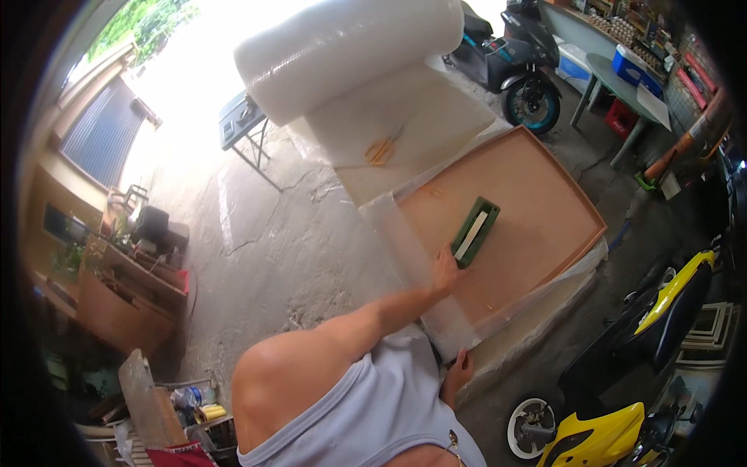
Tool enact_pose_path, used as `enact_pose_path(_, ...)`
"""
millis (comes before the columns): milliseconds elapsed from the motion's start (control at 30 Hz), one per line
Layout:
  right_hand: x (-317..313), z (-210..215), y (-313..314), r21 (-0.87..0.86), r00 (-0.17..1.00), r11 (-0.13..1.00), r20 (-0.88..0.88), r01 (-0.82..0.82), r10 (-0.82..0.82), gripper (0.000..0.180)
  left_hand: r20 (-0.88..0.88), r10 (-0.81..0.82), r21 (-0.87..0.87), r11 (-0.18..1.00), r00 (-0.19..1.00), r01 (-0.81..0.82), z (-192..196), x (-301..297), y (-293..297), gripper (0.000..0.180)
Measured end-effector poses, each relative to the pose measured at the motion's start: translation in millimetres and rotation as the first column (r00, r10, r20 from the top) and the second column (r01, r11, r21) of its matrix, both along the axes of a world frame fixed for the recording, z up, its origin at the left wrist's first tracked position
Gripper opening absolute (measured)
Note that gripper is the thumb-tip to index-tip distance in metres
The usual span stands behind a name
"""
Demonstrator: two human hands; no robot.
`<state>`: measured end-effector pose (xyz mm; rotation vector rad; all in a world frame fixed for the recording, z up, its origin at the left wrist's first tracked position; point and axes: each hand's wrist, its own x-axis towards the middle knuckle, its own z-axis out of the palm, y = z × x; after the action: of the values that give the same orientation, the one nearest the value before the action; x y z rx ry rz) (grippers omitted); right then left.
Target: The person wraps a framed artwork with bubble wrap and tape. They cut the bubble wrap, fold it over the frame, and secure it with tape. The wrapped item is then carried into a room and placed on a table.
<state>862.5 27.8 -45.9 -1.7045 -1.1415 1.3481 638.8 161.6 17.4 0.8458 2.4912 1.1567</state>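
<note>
One left hand, mid-frame, has its fingers closed on a green tool; lower centre, the right hand curls beside plastic film, grip unclear.

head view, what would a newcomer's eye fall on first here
Probably the huge roll of translucent plastic wrap at the top middle. Next would come the wide brown panel right of centre, with the left hand at the lower end of a green object over it. The yellow-and-black motorbike at lower right also stands out.
</note>
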Motion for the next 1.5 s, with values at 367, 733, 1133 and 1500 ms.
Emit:
enact_pose_path(367,9.1,-18.5,1.4,-0.085,0.98,0.993,-0.175,0.076,-0.09,0.035,-0.144,-0.031,-0.148,0.989,0.989,0.009,46.3,-33.2,21.7,0.067)
enact_pose_path(733,-2.6,18.7,4.6,-0.12,0.978,0.987,-0.164,0.112,-0.131,0.033,-0.098,-0.6,-0.391,0.757,0.794,0.523,145.5,-152.2,143.7,0.072)
enact_pose_path(1133,-78.6,40.0,-16.4,0.035,0.723,0.747,0.228,0.664,-0.653,0.054,0.521,-0.437,0.324,0.896,0.733,0.304,144.7,-353.1,178.5,0.076)
enact_pose_path(1500,-196.8,51.4,-18.1,-0.713,0.577,0.472,-0.116,0.518,-0.809,0.072,0.388,-0.242,0.411,0.909,0.889,0.068,5.3,-445.8,167.1,0.073)
